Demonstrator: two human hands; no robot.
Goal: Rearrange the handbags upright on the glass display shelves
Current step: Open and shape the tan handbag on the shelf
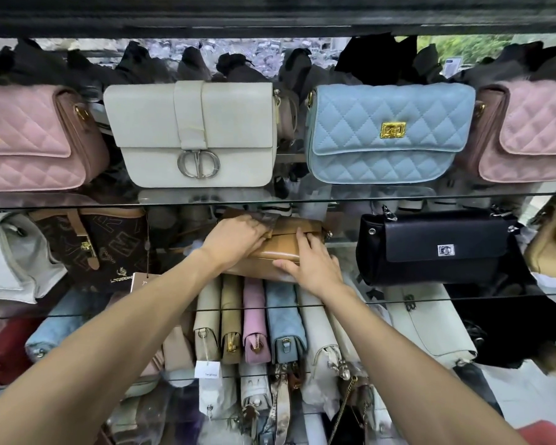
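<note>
Tan leather fills the centre of the middle glass shelf [398, 299], where a person works on a tan handbag [283, 248] that lies tipped forward rather than standing, in the gap between a brown monogram bag [109, 248] on the left and a black flap bag [437, 248] on the right. The left hand [238, 239] lies over the bag's top left corner, fingers curled over its upper edge, apparently to steady it; the right hand [308, 261] clasps the near face, thumb along the lower edge and fingers reaching up to the flap seam, a hold that looks suited to swinging the bag up onto its base. On the upper shelf [302, 198], a white bag [193, 136] and a blue quilted bag [389, 133] already stand upright facing out, flanked by a pink quilted bag at each end, which suggests the pattern the tan bag is meant to match. Below the hands, a row of narrow bags [254, 319] is packed side by side with ends toward the viewer, apparently to save room. Judging by this, the upper row is finished and the middle row is under way.
</note>
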